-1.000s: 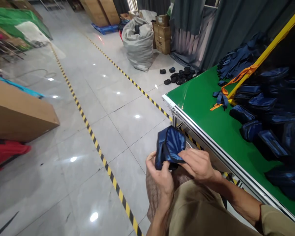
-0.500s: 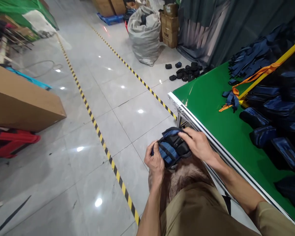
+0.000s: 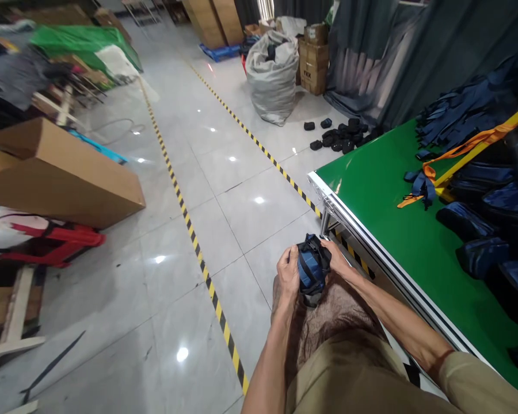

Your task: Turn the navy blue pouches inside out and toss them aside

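A small blue and black fabric pouch (image 3: 311, 270) is held above my lap, with dark straps across its blue side. My left hand (image 3: 288, 269) grips its left edge, thumb on top. On the far right side of the pouch, my right hand (image 3: 335, 257) is closed round the black edge, its fingertips partly hidden behind the fabric. A brown cloth (image 3: 349, 305) covers my knees under the pouch. Just to the right runs the metal edge of a green-topped table (image 3: 371, 218).
On the table lie dark blue pouches (image 3: 483, 253), a heap of blue straps (image 3: 457, 109) and a yellow bar (image 3: 466, 164) tied with an orange ribbon. Black pouches (image 3: 343, 135) lie on the floor near a full grey sack (image 3: 271, 80). A cardboard box (image 3: 82, 178) stands left.
The pouch has turned and is bunched more narrowly between my hands. My right hand has shifted from its top flap to its right side. The camera view has swung left.
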Tool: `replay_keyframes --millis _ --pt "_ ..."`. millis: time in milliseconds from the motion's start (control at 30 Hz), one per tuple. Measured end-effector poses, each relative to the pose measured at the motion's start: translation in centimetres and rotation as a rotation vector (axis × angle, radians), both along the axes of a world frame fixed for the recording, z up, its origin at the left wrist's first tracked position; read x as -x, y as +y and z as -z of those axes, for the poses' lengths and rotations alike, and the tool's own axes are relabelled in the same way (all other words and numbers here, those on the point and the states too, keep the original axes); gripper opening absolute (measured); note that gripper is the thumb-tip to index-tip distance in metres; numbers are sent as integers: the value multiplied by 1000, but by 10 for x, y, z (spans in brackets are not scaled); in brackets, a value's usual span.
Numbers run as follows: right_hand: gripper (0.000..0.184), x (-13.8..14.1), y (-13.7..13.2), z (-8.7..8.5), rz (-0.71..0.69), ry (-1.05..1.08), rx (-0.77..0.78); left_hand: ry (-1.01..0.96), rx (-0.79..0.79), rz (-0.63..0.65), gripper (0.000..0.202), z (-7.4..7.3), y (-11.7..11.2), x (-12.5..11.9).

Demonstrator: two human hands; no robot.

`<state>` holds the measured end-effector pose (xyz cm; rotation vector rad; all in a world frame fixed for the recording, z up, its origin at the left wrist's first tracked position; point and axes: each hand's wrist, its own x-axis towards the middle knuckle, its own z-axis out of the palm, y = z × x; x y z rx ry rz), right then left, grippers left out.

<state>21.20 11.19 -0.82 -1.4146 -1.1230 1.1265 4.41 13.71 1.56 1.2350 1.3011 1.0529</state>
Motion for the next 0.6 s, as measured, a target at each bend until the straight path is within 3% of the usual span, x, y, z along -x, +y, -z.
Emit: replay_keyframes --millis 100,200,300,367,500,600 --pt "50 -29 -4 -12 -93 17 6 41 -89 -58 64 -7 -11 -3" --pt "54 -70 1 -28 -283 19 90 75 -160 -99 59 -12 -19 -8" --pt "51 -94 16 -46 -379 -133 134 96 -190 -130 53 -11 -20 -11" --pt "52 -91 24 -55 -339 -252 102 116 -209 -176 51 -8 -19 -11" --pt "51 -51 22 -55 -112 -359 39 148 -225 -257 53 2 -22 -9" --pt "59 -28 9 -53 49 -355 92 148 -192 -219 54 1 -26 -8"
